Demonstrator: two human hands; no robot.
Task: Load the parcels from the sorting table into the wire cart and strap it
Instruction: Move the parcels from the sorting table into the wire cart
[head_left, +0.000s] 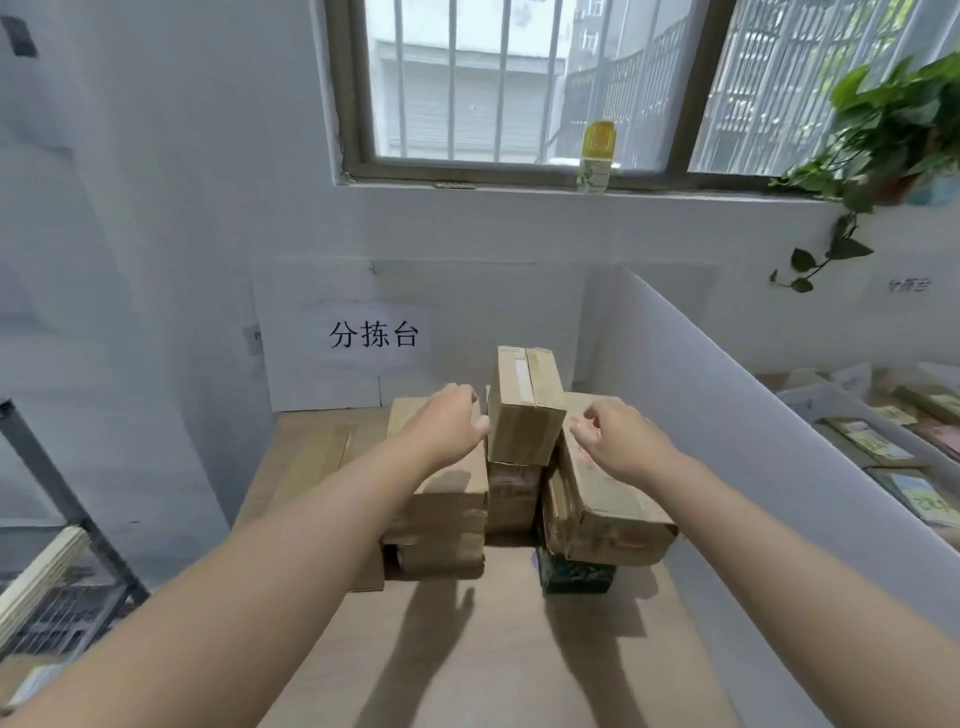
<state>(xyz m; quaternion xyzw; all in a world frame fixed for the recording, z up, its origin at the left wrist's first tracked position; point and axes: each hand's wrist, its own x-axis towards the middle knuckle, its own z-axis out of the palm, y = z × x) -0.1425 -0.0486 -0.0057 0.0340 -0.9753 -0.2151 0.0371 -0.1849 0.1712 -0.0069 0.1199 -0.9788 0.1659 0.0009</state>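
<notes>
The sorting table (467, 654) is running up to the wall (467, 234) at its far edge and a white partition (727, 415) along its right, with bare wood lying open across its near half. The top parcel (524, 405) is sitting on the stack (511, 499) at the far middle, between the left hand (447, 421) and right hand (618, 441), both reaching in just beside it, fingers loosely curled, gripping nothing.

Dark box (574, 574) mostly hidden under parcel (613, 499); far sign (908, 285) blurred.
</notes>
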